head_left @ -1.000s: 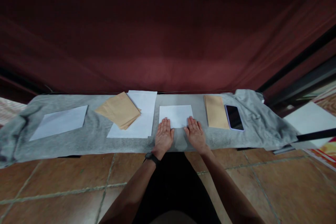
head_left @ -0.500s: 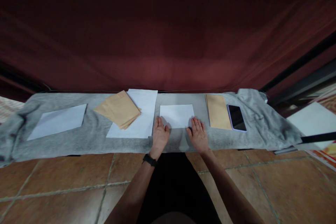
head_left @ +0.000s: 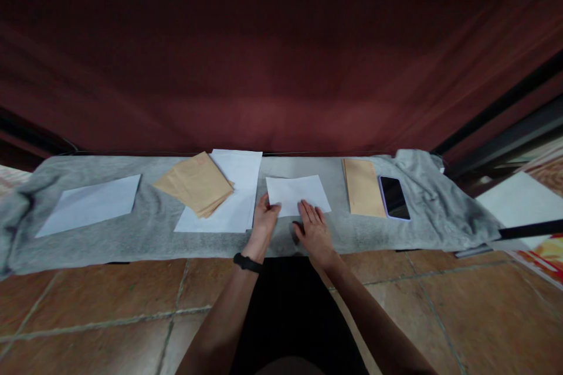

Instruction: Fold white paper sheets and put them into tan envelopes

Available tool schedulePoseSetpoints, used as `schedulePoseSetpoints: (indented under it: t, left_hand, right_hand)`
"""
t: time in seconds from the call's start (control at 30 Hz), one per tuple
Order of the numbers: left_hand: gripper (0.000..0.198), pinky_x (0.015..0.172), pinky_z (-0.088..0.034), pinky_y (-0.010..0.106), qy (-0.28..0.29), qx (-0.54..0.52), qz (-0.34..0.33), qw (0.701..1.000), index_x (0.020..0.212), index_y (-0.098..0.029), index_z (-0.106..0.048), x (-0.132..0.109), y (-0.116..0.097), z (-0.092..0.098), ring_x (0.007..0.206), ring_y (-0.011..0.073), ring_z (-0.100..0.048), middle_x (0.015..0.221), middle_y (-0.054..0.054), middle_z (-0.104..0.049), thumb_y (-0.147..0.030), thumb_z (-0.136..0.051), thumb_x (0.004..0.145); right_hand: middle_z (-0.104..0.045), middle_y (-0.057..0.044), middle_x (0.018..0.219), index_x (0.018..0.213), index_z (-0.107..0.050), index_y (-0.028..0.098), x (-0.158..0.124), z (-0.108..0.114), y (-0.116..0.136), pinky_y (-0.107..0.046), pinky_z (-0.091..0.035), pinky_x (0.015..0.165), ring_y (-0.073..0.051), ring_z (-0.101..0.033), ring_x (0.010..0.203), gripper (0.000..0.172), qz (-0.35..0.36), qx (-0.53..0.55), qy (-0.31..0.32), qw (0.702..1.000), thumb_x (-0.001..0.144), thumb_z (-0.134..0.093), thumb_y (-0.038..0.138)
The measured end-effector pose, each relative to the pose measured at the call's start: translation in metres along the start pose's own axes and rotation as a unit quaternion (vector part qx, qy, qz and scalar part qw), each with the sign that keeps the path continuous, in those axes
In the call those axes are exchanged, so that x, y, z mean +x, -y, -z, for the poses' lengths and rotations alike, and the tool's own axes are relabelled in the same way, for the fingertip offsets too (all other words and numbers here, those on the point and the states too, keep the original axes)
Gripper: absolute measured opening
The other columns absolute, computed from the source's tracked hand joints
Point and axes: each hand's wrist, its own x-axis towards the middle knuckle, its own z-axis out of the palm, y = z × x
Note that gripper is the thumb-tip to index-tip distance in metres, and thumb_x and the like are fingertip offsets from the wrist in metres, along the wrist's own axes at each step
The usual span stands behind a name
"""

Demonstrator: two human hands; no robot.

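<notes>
A small white sheet of paper (head_left: 297,188) lies on the grey cloth in front of me, turned slightly. My left hand (head_left: 265,220) pinches its lower left corner between thumb and fingers. The fingertips of my right hand (head_left: 314,228) rest flat on the sheet's lower edge, fingers stretched out. Left of it are larger white sheets (head_left: 237,193), partly covered by a fanned stack of brown envelopes (head_left: 200,183). To the right lies another pile of brown envelopes (head_left: 364,188).
A phone (head_left: 394,198) with a purple edge lies beside the right-hand envelopes. Another white sheet (head_left: 90,205) is at the far left. The grey cloth (head_left: 162,240) covers the narrow table, bunched at both ends. A dark red curtain (head_left: 272,70) hangs behind.
My left hand has closed on the small sheet's corner, and the sheet has turned a little. My right hand has moved left onto its lower edge.
</notes>
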Motion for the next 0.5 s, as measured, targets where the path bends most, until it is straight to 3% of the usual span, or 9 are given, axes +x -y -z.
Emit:
schedulePoseSetpoints:
  t: [0.13,0.23,0.3,0.37,0.43,0.5]
  left_hand:
    - [0.035,0.079,-0.056,0.031,0.05,-0.043,0.0,0.998,0.105,-0.017,-0.069,-0.016,-0.036,-0.006,0.087,0.0209,-0.069,0.092,0.004,-0.074,-0.034,-0.07,0.074]
    - [0.045,0.083,-0.058,0.033,0.049,-0.1,-0.007,0.994,0.119,-0.021,-0.066,-0.02,-0.055,-0.007,0.106,0.024,-0.069,0.114,0.008,-0.073,-0.054,-0.06,0.089]
    - [0.051,0.086,-0.058,0.034,0.04,-0.109,0.001,0.993,0.127,-0.022,-0.062,-0.019,-0.056,-0.006,0.119,0.0252,-0.065,0.131,0.011,-0.067,-0.06,-0.052,0.094]
    - [0.053,0.087,-0.058,0.032,0.025,-0.083,0.037,0.996,0.133,-0.021,-0.058,-0.018,-0.048,-0.005,0.122,0.0247,-0.064,0.136,0.013,-0.064,-0.057,-0.056,0.094]
    - [0.056,0.085,-0.059,0.031,0.029,-0.071,0.086,0.993,0.137,-0.021,-0.053,-0.018,-0.035,-0.006,0.116,0.0237,-0.067,0.133,0.013,-0.066,-0.049,-0.065,0.09]
    - [0.056,0.082,-0.059,0.032,0.055,-0.094,0.115,0.987,0.137,-0.02,-0.054,-0.018,-0.021,-0.008,0.109,0.0236,-0.07,0.127,0.013,-0.07,-0.04,-0.069,0.087]
  right_hand:
    - [-0.057,-0.011,0.15,0.15,-0.051,0.018,0.02,0.019,0.01,-0.041,-0.046,0.113,-0.025,-0.059,0.131,0.053,-0.048,0.067,-0.019,0.996,0.097,-0.045,0.019]
    - [-0.069,-0.007,0.135,0.138,-0.062,0.022,0.038,0.038,0.015,-0.037,-0.054,0.102,-0.023,-0.068,0.117,0.044,-0.119,0.225,-0.083,0.964,0.1,-0.04,0.023]
    - [-0.076,-0.005,0.118,0.124,-0.069,0.022,0.048,0.047,0.019,-0.036,-0.057,0.094,-0.023,-0.071,0.107,0.037,-0.18,0.375,-0.139,0.899,0.102,-0.043,0.036]
    - [-0.078,-0.005,0.105,0.112,-0.07,0.022,0.055,0.051,0.021,-0.035,-0.06,0.084,-0.022,-0.074,0.097,0.036,-0.235,0.507,-0.179,0.81,0.099,-0.048,0.047]
    - [-0.078,-0.006,0.105,0.11,-0.068,0.021,0.059,0.048,0.022,-0.035,-0.061,0.078,-0.023,-0.075,0.092,0.036,-0.264,0.597,-0.19,0.733,0.096,-0.052,0.051]
    - [-0.077,-0.007,0.11,0.112,-0.065,0.021,0.057,0.042,0.021,-0.037,-0.062,0.08,-0.023,-0.075,0.095,0.037,-0.273,0.647,-0.191,0.686,0.094,-0.054,0.051]
